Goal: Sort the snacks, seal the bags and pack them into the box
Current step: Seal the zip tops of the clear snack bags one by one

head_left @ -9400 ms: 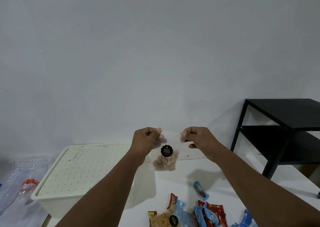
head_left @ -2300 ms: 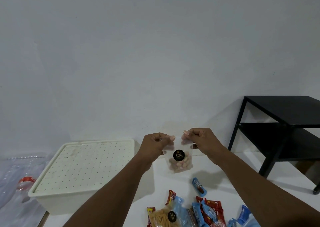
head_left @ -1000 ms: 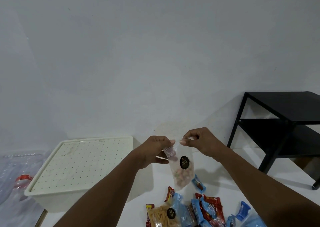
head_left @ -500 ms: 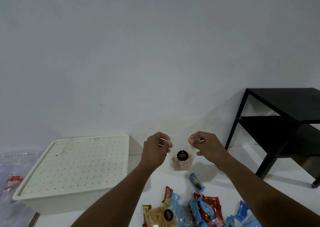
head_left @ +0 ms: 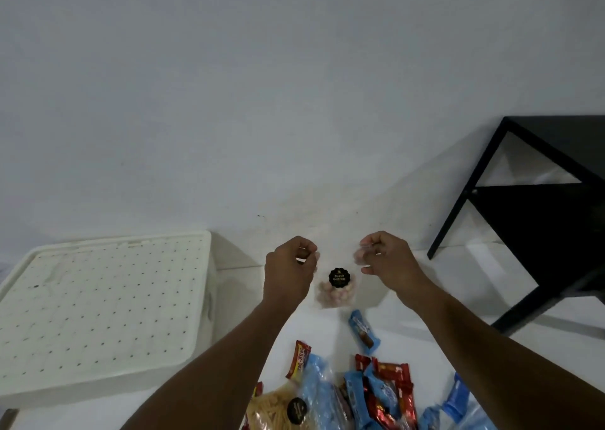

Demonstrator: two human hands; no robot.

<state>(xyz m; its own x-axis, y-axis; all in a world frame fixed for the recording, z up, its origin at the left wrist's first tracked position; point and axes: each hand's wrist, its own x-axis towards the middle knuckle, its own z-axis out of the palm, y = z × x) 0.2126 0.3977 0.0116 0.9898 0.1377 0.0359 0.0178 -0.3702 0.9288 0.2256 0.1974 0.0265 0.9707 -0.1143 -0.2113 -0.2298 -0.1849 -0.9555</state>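
Observation:
A small clear bag of pink biscuits point(head_left: 337, 290) with a round black label hangs above the white table, held by its top corners. My left hand point(head_left: 289, 270) pinches the left corner and my right hand point(head_left: 386, 259) pinches the right corner, both with curled fingers. The white box point(head_left: 98, 311) with a perforated lid on it stands at the left. Below the bag lies a blue snack bar point(head_left: 363, 331). At the bottom edge is a heap of red and blue wrapped snacks point(head_left: 383, 393) and a bag of pale sticks point(head_left: 278, 410) with a black label.
A black metal side table point(head_left: 550, 213) stands at the right against the white wall. The white table top point(head_left: 442, 324) runs under the snacks. More blue wrappers point(head_left: 458, 403) lie at the bottom right.
The bag hung tilted from hands close together a second ago; my hands have since spread apart along its top and it hangs straight. The view has tipped downward.

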